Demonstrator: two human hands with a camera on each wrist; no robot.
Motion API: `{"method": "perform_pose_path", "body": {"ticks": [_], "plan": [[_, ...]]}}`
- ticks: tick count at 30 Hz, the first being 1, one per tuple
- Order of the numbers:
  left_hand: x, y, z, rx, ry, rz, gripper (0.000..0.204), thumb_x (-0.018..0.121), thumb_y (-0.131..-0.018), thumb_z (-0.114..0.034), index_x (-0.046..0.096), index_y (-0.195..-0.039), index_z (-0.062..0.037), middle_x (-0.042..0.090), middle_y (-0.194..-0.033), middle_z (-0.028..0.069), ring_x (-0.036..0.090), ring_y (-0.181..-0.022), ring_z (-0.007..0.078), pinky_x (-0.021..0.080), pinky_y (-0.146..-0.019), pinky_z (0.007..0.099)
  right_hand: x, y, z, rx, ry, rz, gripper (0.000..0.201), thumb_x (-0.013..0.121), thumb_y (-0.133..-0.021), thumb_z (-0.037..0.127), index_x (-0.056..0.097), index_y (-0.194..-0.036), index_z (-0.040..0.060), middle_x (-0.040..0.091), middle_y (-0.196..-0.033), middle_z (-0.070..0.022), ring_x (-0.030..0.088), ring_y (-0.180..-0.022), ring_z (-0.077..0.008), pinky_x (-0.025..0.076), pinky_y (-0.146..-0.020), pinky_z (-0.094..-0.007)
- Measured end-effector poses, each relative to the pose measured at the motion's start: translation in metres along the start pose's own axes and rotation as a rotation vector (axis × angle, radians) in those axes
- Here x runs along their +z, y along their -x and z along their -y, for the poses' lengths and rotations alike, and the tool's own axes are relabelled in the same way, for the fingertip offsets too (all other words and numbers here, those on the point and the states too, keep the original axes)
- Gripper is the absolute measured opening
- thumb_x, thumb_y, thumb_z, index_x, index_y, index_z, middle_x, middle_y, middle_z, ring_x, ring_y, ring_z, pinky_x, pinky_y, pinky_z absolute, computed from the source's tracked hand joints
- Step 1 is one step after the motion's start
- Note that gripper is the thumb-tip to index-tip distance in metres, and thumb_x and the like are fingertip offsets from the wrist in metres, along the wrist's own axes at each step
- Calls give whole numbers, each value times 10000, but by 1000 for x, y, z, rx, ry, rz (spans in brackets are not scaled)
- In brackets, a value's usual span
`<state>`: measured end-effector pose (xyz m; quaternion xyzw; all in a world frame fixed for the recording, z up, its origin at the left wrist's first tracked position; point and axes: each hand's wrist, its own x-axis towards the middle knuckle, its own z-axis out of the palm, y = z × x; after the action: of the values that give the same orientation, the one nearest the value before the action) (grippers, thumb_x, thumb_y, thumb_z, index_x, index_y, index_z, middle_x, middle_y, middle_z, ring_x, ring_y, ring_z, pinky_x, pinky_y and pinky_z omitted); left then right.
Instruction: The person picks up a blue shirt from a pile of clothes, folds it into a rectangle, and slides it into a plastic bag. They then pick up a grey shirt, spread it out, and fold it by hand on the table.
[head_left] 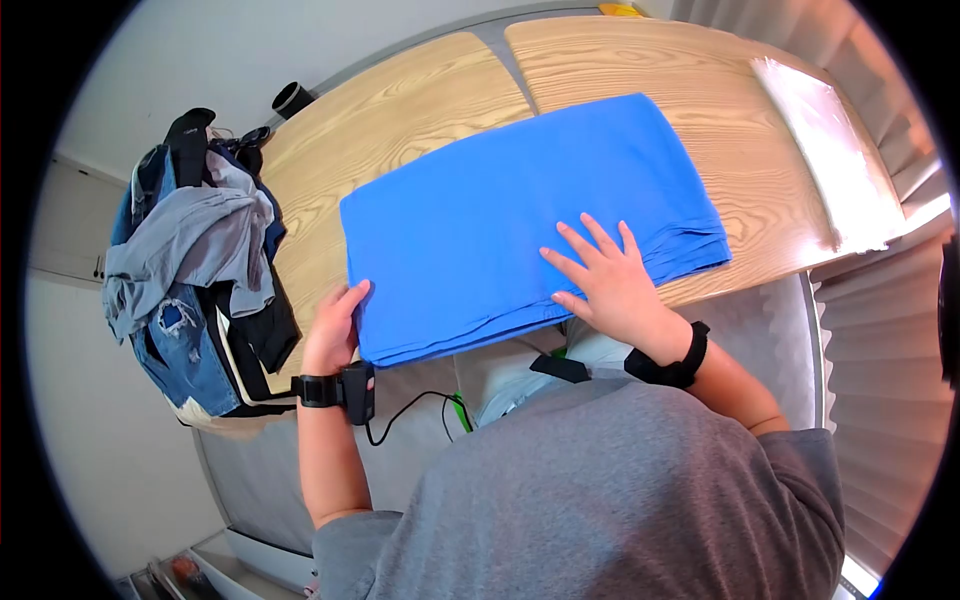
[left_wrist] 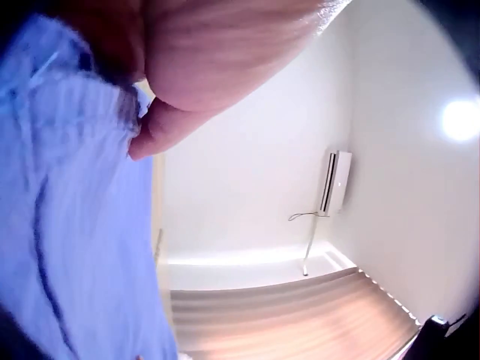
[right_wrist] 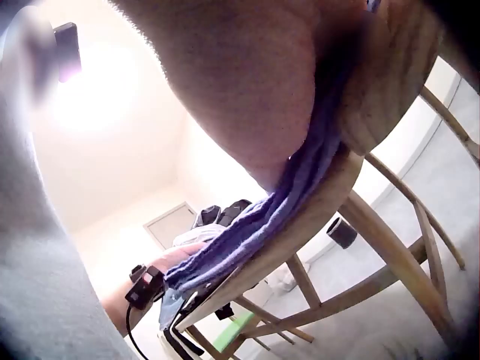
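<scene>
A folded blue cloth (head_left: 520,210) lies across the wooden table, its stacked layers showing along the near edge and at the right corner. My right hand (head_left: 612,290) rests on top of it near the front edge, palm down with the fingers spread. At the near left corner, my left hand (head_left: 335,325) holds the cloth's side edge, thumb over it and the other fingers mostly hidden. From the left wrist, the thumb (left_wrist: 161,131) meets the edge of the blue fabric (left_wrist: 82,210). In the right wrist view, the cloth (right_wrist: 259,229) runs along the table's rim.
A heap of clothes (head_left: 190,240), with jeans and a grey garment, hangs over the table's left end. Clear plastic packaging (head_left: 825,150) lies at the right end. A black cylinder (head_left: 292,100) stands beyond the table (head_left: 400,130). A cable (head_left: 405,405) dangles from the left wrist camera.
</scene>
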<state>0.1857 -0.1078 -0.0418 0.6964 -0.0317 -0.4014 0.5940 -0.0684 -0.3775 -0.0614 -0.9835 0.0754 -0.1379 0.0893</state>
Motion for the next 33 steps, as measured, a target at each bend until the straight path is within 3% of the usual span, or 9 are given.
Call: {"method": "perform_pose_path", "body": {"ticks": [3, 11, 14, 21, 23, 25, 26, 29, 33], "plan": [[-1, 0, 9, 1, 94, -89, 313, 605, -874, -248, 553, -1031, 18, 622, -925, 75, 599, -806, 152, 486, -695, 296, -1, 0, -1, -6, -8, 1, 480, 583, -822, 401, 518, -1255, 205, 416, -1364, -96, 310, -1298, -311, 229, -1022, -588], [17, 11, -7, -1, 45, 78, 421, 631, -835, -204, 506, -1164, 27, 608, -1004, 110, 602, -880, 187, 493, -790, 310, 0, 2, -1, 8, -13, -1, 494, 604, -809, 374, 501, -1268, 223, 400, -1375, -88, 309, -1302, -308, 230, -1027, -586], [26, 19, -27, 172, 172, 147, 329, 579, -850, -183, 531, -1097, 29, 620, -958, 114, 623, -848, 191, 510, -778, 322, 1, 5, 0, 9, -17, -32, 483, 601, -812, 370, 505, -1263, 229, 410, -1364, -95, 314, -1298, -314, 237, -1021, -592], [136, 39, -105, 420, 90, 263, 344, 561, -817, -154, 504, -1101, 33, 599, -940, 103, 603, -795, 159, 493, -711, 274, 0, 9, -5, -24, -150, -87, 390, 566, -840, 362, 566, -1194, 200, 449, -1329, -129, 358, -1269, -320, 234, -1010, -604], [182, 42, -120, 422, 80, 313, 312, 556, -813, -119, 507, -1090, 17, 594, -918, 83, 596, -782, 144, 490, -692, 265, -9, 14, -22, -19, -235, -147, 346, 566, -853, 297, 584, -1165, 151, 505, -1266, -139, 439, -1205, -314, 312, -1006, -517], [215, 29, -128, 430, -61, 427, 305, 554, -809, -73, 500, -1102, -9, 580, -899, 59, 583, -770, 132, 486, -677, 259, -24, 21, -45, 209, -812, -227, 304, 555, -866, 217, 589, -1141, 92, 570, -1171, -134, 534, -1089, -275, 412, -943, -386], [237, 27, -128, 422, -56, 471, 314, 557, -806, -46, 486, -1111, -31, 568, -871, 40, 571, -752, 121, 486, -664, 259, -46, 24, -50, 547, -990, -117, 272, 547, -868, 158, 592, -1118, 59, 611, -1076, -116, 581, -981, -216, 459, -866, -290], [292, 6, -116, 402, -234, 568, 269, 566, -801, -61, 499, -1060, -49, 552, -836, 24, 550, -724, 100, 472, -641, 245, -27, 42, -93, 691, -1634, -324, 362, 444, -951, 287, 545, -1158, 9, 593, -1116, -95, 572, -965, -182, 474, -857, -315], [358, -52, -72, 546, -469, 640, 381, 571, -844, -151, 417, -1170, -28, 529, -897, 57, 541, -738, 112, 469, -643, 255, -35, 50, -108, 733, -2060, -316, 483, 346, -975, 394, 461, -1239, 6, 564, -1161, -108, 578, -997, -181, 452, -898, -308]]}}
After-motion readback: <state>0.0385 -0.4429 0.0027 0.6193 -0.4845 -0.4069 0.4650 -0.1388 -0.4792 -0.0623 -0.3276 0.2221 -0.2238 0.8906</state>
